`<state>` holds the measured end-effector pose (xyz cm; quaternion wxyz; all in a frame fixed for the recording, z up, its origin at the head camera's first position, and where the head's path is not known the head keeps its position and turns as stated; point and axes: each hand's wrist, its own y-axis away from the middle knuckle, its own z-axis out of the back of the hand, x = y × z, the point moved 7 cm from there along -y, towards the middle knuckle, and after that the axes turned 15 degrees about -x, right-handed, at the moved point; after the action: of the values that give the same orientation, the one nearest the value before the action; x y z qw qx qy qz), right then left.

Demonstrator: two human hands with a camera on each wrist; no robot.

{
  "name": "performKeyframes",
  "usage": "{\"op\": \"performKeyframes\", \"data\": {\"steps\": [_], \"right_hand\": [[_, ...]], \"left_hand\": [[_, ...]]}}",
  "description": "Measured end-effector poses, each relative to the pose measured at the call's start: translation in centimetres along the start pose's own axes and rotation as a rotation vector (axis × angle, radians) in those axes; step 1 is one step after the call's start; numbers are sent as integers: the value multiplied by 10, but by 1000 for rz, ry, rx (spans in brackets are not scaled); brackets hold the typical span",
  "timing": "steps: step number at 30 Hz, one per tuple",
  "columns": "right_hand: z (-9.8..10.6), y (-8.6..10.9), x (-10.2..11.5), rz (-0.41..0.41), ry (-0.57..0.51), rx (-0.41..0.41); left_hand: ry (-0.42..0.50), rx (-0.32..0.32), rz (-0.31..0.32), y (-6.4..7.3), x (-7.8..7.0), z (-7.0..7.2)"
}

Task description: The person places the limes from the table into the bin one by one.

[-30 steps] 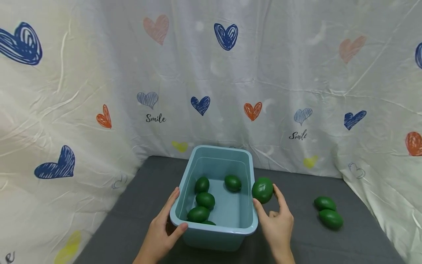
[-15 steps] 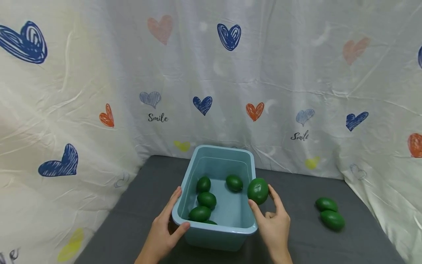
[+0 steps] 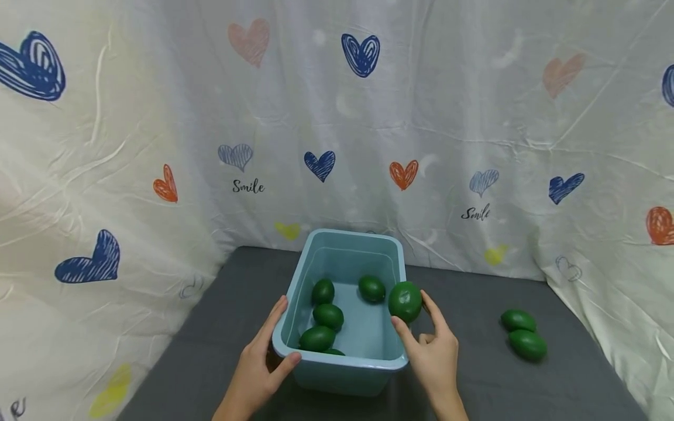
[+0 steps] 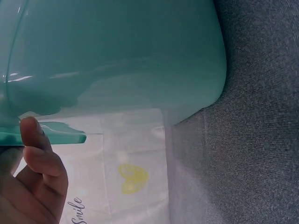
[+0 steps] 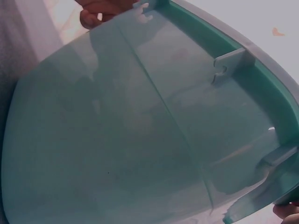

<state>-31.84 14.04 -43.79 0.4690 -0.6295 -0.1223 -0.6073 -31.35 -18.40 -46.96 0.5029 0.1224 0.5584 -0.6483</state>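
A light blue-green plastic bin [image 3: 347,374] stands in front of me, its outer wall filling much of both wrist views. My left hand [image 3: 256,371] grips its near left corner, thumb over the front rim; curled fingers [image 4: 44,161] show at the rim in the left wrist view. My right hand [image 3: 433,351] pinches a glossy dark green oval fruit [image 3: 405,302] between thumb and fingers, overlapping the bin's right rim in the head view. Inside the bin, several similar fruits [image 3: 328,316] lie mostly along the left side, one [image 3: 371,289] farther back on the right.
Two more green fruits [image 3: 527,345] lie close together on the dark grey cloth [image 3: 463,304] to the right. Behind and along the sides hangs a white curtain [image 3: 326,105] printed with hearts and the word Smile.
My right hand has shifted left with the green fruit, from beside the bin's right rim to overlapping it. My left hand keeps its grip on the corner.
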Motion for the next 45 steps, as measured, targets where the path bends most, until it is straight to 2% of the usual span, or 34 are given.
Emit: {"op": "performKeyframes", "data": {"steps": [9,15,19,24,29,37,45], "right_hand": [[-4,-7,3,13,-8,15],[-5,2,2,-11,21,41],[-6,5,5,28,2,44],[-4,0,9,73,-34,30],[-2,-4,8,94,-8,34],[12,-14,2,156,78,-4],[38,-34,-20,229,163,-75]], "left_hand": [[32,-22,-25,-8,-3,2],[-18,-9,1,0,1,6],[-27,-2,13,2,2,6],[-11,3,-10,-2,3,2],[-57,-17,-38,-6,0,2],[-45,-42,-61,-11,-2,1],[-44,-39,-42,-15,-1,2]]}}
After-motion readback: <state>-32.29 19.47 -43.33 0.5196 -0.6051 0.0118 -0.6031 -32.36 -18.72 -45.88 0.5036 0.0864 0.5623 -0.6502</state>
